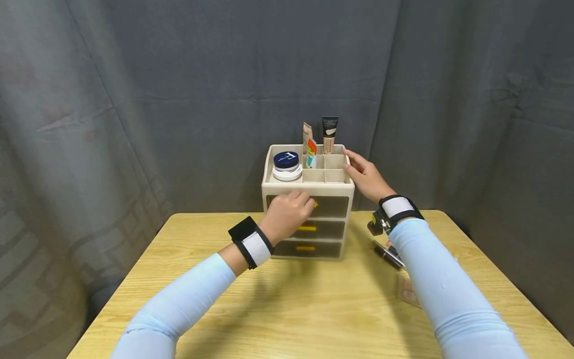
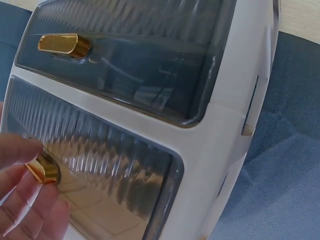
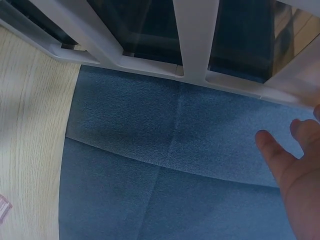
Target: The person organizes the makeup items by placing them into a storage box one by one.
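A white desktop organizer (image 1: pixel 309 189) with three dark see-through drawers stands at the back of the table. My left hand (image 1: pixel 289 214) is at its top drawer (image 1: pixel 334 207). In the left wrist view, the thumb and fingers pinch that drawer's gold handle (image 2: pixel 46 169). My right hand (image 1: pixel 368 180) has its fingers extended at the upper right rim of the organizer. On the organizer's top, a dark-blue-lidded jar (image 1: pixel 286 159) sits with a white round case (image 1: pixel 287 173). A black-capped tube (image 1: pixel 329 134), a beige tube (image 1: pixel 307 134) and a small colourful tube (image 1: pixel 311 155) stand in the compartments.
Right of the organizer, a dark pen-like item (image 1: pixel 388 255) lies on the wooden table (image 1: pixel 215 309). Nearer, a flat pinkish item (image 1: pixel 409 291) is partly hidden by the right sleeve. A grey curtain (image 1: pixel 202 99) hangs close behind the table.
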A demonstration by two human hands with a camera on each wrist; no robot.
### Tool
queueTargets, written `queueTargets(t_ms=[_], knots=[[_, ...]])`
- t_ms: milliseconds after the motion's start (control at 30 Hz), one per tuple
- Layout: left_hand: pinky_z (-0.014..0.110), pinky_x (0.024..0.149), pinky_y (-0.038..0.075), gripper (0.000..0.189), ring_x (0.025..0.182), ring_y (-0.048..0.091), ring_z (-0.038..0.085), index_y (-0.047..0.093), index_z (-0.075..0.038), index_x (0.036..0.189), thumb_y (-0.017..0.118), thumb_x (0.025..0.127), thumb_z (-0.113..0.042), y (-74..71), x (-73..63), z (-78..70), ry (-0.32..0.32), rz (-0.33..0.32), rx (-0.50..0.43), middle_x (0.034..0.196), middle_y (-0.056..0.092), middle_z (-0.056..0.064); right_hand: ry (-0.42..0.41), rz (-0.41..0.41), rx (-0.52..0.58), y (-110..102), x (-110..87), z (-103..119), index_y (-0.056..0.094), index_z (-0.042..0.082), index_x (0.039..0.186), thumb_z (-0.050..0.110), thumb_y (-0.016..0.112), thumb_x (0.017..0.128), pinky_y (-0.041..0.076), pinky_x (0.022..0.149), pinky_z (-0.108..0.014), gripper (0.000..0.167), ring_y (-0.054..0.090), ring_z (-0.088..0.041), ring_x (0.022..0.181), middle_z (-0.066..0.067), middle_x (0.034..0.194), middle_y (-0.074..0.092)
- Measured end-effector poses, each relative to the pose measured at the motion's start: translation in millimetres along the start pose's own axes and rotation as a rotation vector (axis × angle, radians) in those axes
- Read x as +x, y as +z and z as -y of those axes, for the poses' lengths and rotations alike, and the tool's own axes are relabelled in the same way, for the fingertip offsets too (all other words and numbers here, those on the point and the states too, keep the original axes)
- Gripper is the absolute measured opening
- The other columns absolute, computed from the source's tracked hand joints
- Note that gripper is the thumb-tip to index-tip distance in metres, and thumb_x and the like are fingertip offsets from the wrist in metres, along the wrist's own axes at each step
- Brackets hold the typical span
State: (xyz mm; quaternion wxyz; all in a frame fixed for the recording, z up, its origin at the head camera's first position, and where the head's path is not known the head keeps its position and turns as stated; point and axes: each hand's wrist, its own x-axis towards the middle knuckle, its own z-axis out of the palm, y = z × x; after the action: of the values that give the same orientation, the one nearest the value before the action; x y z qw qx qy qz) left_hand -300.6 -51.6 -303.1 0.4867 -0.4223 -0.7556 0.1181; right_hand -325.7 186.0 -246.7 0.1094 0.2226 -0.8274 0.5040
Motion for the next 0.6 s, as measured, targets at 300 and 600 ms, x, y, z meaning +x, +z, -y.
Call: queueTargets(t_ms=[300, 600], knots=[[0.026, 0.046, 0.046, 0.011, 0.065, 0.057, 0.017, 0.069, -0.01, 0.084, 0.063, 0.094, -0.01, -1.5, 0.9, -0.3, -0.026, 0.015, 0.017, 0.079, 0.06, 0.002, -0.011, 0.009, 0.001, 0.5, 3.6, -3.7, 0.026, -0.005, 0.15, 0.009, 0.042, 0.103, 0.027, 0.109, -0.048, 0.052, 0.027, -0.035, 0.139, -0.026, 0.152, 0.026], [0.029, 0.045, 0.048, 0.004, 0.068, 0.059, 0.019, 0.07, -0.011, 0.087, 0.067, 0.089, -0.009, -8.9, 2.3, -4.3, -0.114, 0.065, -0.078, 0.081, 0.063, 0.002, -0.015, 0.01, 0.002, 1.5, 5.7, -7.5, 0.026, -0.005, 0.15, 0.01, 0.042, 0.103, 0.026, 0.109, -0.048, 0.052, 0.025, -0.036, 0.14, -0.026, 0.153, 0.024]])
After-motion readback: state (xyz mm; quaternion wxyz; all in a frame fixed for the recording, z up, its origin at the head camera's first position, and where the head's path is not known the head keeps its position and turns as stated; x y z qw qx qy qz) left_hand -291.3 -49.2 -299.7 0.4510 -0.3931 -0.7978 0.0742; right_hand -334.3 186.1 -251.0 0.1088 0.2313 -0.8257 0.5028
